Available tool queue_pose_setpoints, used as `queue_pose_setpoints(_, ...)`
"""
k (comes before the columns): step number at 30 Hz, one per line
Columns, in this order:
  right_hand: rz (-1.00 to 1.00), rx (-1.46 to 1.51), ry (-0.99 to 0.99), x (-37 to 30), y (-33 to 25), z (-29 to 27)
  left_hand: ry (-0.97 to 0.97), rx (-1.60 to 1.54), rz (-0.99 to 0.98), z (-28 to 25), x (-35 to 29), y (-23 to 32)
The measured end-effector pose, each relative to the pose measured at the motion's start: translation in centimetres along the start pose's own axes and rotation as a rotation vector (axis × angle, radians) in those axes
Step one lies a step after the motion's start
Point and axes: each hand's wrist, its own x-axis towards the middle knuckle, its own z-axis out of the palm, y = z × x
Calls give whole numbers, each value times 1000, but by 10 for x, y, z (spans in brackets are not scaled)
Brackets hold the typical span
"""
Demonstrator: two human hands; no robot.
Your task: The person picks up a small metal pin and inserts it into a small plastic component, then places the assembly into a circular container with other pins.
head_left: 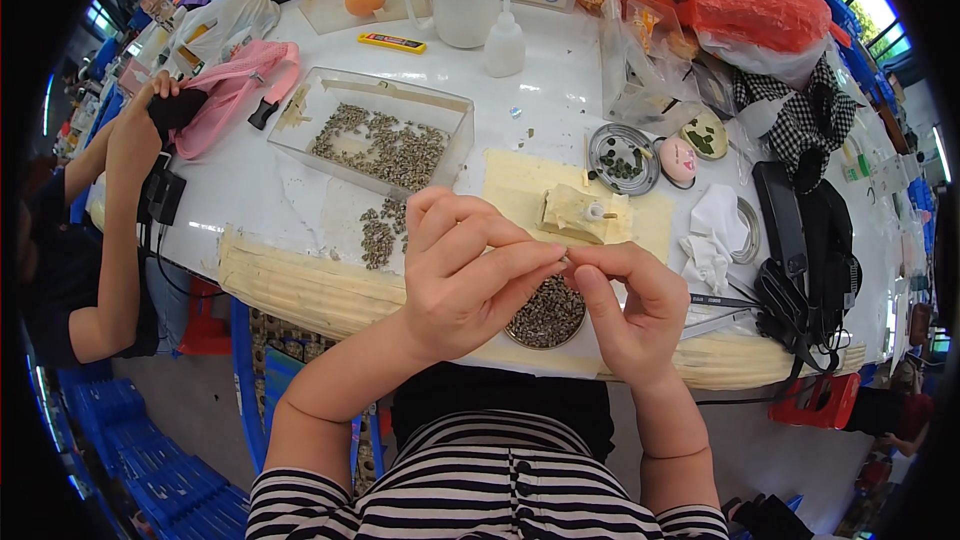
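Metal bits (540,320) filled a round dish (545,348) near the front edge of the worktop (555,90), just under the person's two hands. The left hand (455,275) was nearly closed, its thumb and forefinger drawn to a pinch and its other fingers curled. The right hand (635,315) met it with thumb and forefinger close together. Where the fingertips came together, they had hold of a tiny piece (566,257), too small to make out clearly.

Beyond the left hand, a loose heap (378,240) of similar bits lay against the near side of a clear tray (457,155), which held more of them spread over its bottom. Behind the dish, a beige block (570,215) rested on yellow paper (510,180). Farther to the right stood a round tin (625,158) with dark green pieces inside, and near it lay a crumpled white cloth (712,230). A white bottle (505,45) stood beside a white mug (465,5) toward the back. At the far left, another person's hands (145,120) held something black next to a pink strap (235,90).
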Motion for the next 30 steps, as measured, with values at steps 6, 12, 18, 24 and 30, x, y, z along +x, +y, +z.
queue_pose_setpoints(6, 9, 10, -30, 0, 0, -2, 1, 5, 23, 1, 0, -1)
queue_pose_setpoints(12, 248, 219, -55, -1, -3, -3, -3, 7, 82, 0, 1, 0)
queue_pose_setpoints(18, 305, 300, -68, -1, -2, -4, 10, 70, 109, 2, -2, 2)
queue_pose_setpoints(24, -127, -148, 12, 2, 2, 0, 5, 172, 106, 2, -2, 5)
queue_pose_setpoints(30, -420, -422, 36, 3, 4, 9, -68, 177, 22, 7, -3, 0)
